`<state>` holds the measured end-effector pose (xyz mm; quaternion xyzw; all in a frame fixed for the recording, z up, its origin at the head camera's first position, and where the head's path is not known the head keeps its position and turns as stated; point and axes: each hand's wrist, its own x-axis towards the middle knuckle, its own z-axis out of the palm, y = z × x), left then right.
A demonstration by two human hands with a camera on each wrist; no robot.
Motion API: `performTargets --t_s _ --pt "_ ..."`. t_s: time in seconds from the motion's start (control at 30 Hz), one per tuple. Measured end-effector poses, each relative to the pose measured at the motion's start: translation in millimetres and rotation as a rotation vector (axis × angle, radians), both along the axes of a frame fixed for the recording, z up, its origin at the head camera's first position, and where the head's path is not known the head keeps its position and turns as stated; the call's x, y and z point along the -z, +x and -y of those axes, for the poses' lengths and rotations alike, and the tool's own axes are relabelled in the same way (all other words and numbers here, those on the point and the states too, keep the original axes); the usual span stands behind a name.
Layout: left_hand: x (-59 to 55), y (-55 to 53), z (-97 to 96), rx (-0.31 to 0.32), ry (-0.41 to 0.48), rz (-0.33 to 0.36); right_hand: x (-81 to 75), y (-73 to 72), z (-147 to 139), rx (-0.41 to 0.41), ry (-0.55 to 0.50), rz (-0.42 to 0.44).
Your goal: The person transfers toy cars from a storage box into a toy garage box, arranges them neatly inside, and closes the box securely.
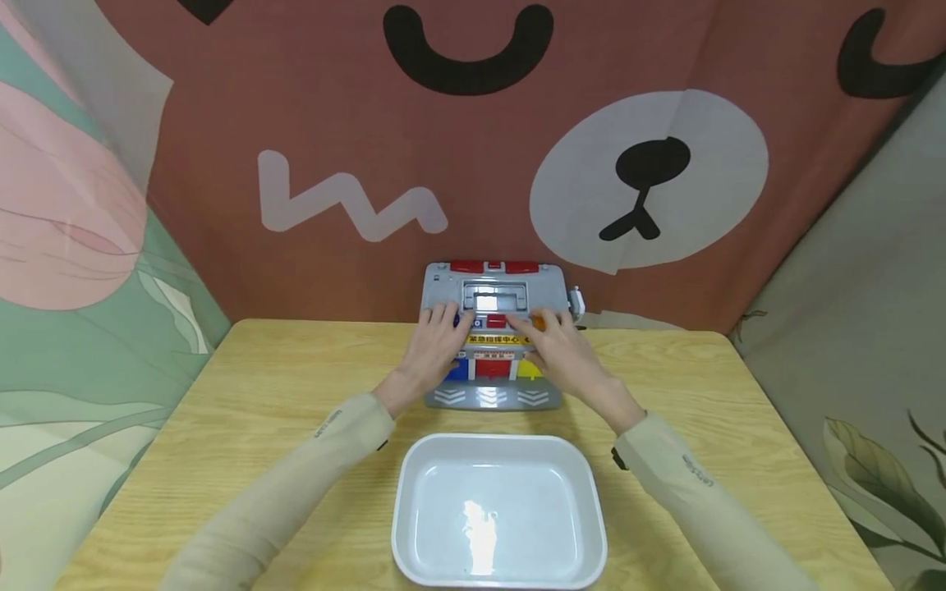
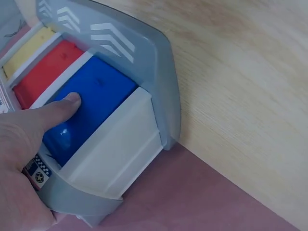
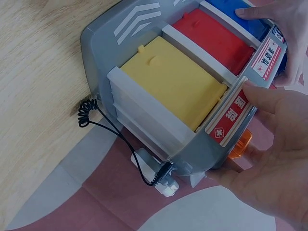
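A grey toy rescue station (image 1: pixel 491 396) stands at the far side of the wooden table, with a blue door (image 2: pixel 98 86), a red door (image 1: pixel 492 368) and a yellow door (image 3: pixel 171 79) along its front. My left hand (image 1: pixel 436 341) grips its left side, the thumb lying on the blue door and the fingers over the upper ledge. On the right side, my right hand (image 1: pixel 565 349) holds the same ledge. Its thumb touches the red-and-white label above the yellow door, and its fingers reach behind near an orange button (image 3: pixel 240 144).
A white handset (image 3: pixel 156 173) with a coiled black cord hangs at the station's right side. Nearer the person, a shallow white tray (image 1: pixel 498 578) sits on the table (image 1: pixel 296 460). A patterned cloth (image 1: pixel 355 271) hangs right behind the station.
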<state>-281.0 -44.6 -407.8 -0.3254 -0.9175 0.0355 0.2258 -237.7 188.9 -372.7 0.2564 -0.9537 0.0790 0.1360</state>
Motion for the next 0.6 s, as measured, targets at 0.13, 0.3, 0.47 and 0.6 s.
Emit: performTargets --t_s 0.13,0.3,0.47,0.6 --pt "1.9 -1.5 0.4 -0.011 -0.003 -0.045 -1.1 -0.6 1.2 -0.001 -0.002 0.005" --pt "1.6 -3.0 0.6 -0.026 -0.033 -0.084 -0.6 -2.4 1.4 -0.006 -0.010 0.004" --pt "4.7 -3.0 0.4 -0.011 -0.040 -0.101 0.8 -2.0 0.4 0.001 -0.012 0.019" --pt "5.7 -2.0 -0.6 -0.011 -0.032 -0.108 0.5 -1.1 -0.3 0.005 -0.010 0.022"
